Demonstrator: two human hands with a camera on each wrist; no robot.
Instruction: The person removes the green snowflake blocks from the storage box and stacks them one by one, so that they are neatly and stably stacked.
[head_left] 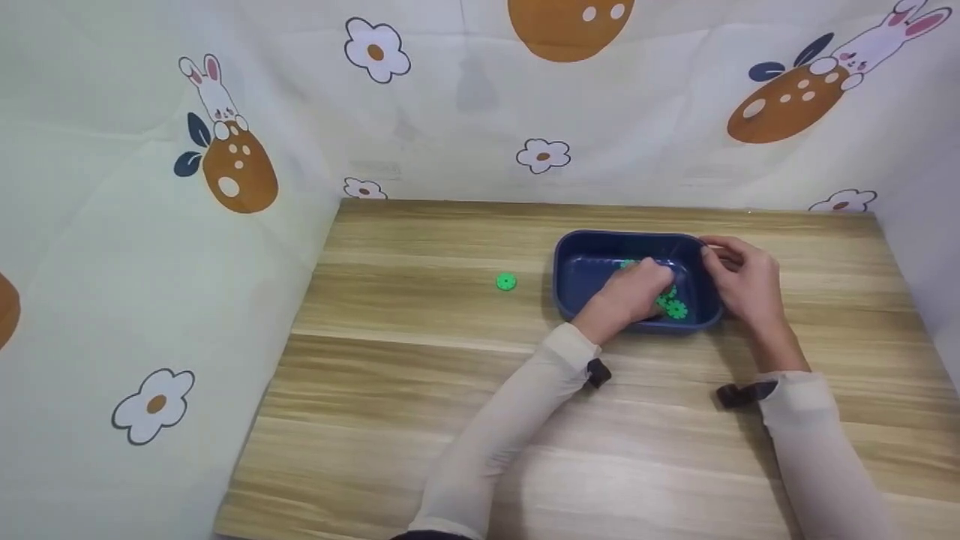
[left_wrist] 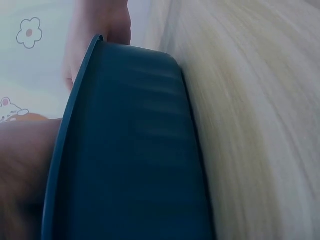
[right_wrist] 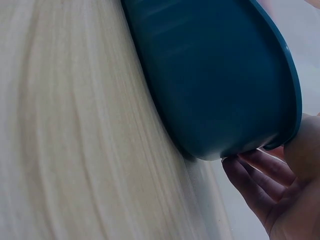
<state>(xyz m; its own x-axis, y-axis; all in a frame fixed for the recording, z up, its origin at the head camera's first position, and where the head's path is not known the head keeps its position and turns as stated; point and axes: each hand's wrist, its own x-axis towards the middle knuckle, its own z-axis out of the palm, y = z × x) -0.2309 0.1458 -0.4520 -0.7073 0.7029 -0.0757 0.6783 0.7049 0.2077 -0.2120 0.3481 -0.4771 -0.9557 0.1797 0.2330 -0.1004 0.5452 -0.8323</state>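
A dark blue rectangular plastic bin (head_left: 592, 289) stands on the wooden table, with several green notched plastic discs (head_left: 676, 309) lying inside. My left hand (head_left: 634, 289) reaches over the near rim into the bin, among the discs. Its fingertips are hidden, so whether it pinches a disc cannot be told. At the bin's right end, my right hand (head_left: 746, 281) grips the rim. The right wrist view shows the fingers (right_wrist: 250, 187) against the outer wall of the bin (right_wrist: 220, 90). One green disc (head_left: 506, 281) lies on the table left of the bin.
The wooden tabletop (head_left: 420, 390) extends left of and in front of the bin. A patterned cloth (head_left: 465, 112) with rabbits and flowers hangs along the back and left sides. Dark wrist devices (head_left: 739, 395) sit at both cuffs.
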